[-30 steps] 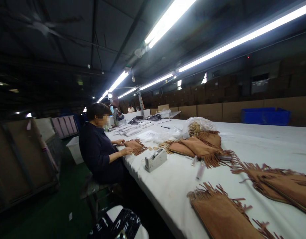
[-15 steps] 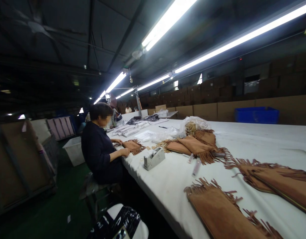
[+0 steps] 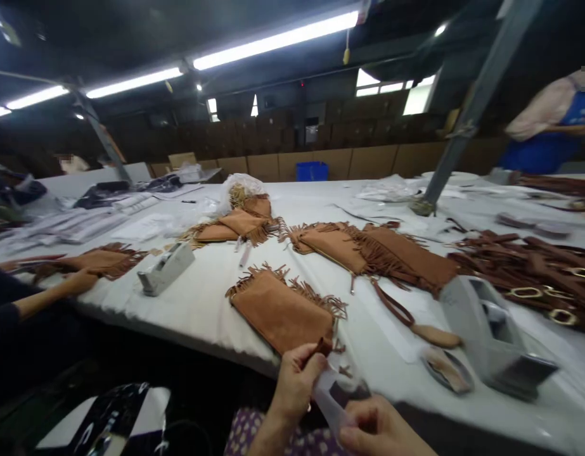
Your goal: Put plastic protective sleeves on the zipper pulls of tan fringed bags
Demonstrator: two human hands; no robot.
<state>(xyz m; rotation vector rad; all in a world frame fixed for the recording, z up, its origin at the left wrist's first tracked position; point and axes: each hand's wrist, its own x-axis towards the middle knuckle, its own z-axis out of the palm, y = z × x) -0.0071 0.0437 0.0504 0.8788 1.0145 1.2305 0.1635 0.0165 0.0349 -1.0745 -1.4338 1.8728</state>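
At the table's front edge lies a brown fringed suede pouch [image 3: 282, 310]. My left hand [image 3: 295, 380] is closed in a pinch on a small dark brown leather strap end [image 3: 323, 346], just by the pouch's near corner. A translucent whitish strip [image 3: 331, 402] runs from the fingers of my left hand to my right hand [image 3: 378, 427], which pinches its lower end. Whether the strap joins the pouch I cannot tell. To the right rest a brown wrist strap [image 3: 392, 304] and a grey tape dispenser [image 3: 494, 335], with a small oval dish [image 3: 447, 369] beside it.
More fringed pouches [image 3: 330, 244] lie further back. Brown straps with gold buckles [image 3: 525, 269] are heaped at right. A second tape dispenser [image 3: 166, 269] stands at left, near a co-worker's hand [image 3: 80, 282] on another pouch. A metal post [image 3: 473, 120] rises from the table.
My view has swung right and down to the near table edge. Both my hands, the strip and the near tape dispenser are now in view; the co-worker has shifted to the left edge.
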